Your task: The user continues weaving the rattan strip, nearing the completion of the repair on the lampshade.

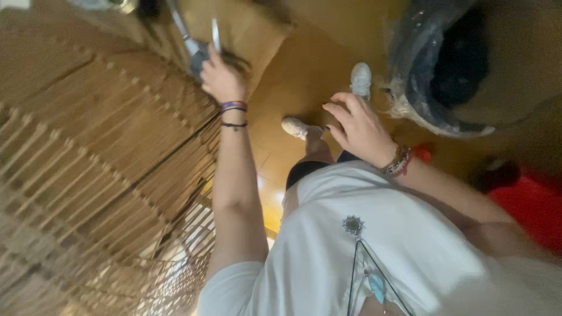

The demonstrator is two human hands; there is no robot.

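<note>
We are looking down along our own body, and the picture is blurred, so we are describing only what is clear. Our left hand [221, 75] is reaching out and up, toward the top of the view, and its fingers are closing around a grey handle [196, 54] of some long tool. The tool's thin shaft [177, 22] is running from the hand toward the top edge, slightly tilted to the left, so its long axis is lying almost in line with our left forearm. A second pale, narrow piece [215, 34] is rising just above the fingers; we cannot tell whether it belongs to the same tool. What kind of tool it is, we also cannot tell.

Our right hand [357, 130] is hanging free over the floor, well apart from the tool. Its fingers are spreading loosely and are holding nothing. The left hand is therefore the only one on the tool.

To the left of our arm, a woven wooden surface [99, 146] is filling the view, near the tool. Below the hands, our white shoes [295, 127] are standing on the brown floor [304, 64]. Beside the right hand, a dark bin with a plastic liner [433, 64] is standing, and something red [535, 210] is lying at the right edge.
</note>
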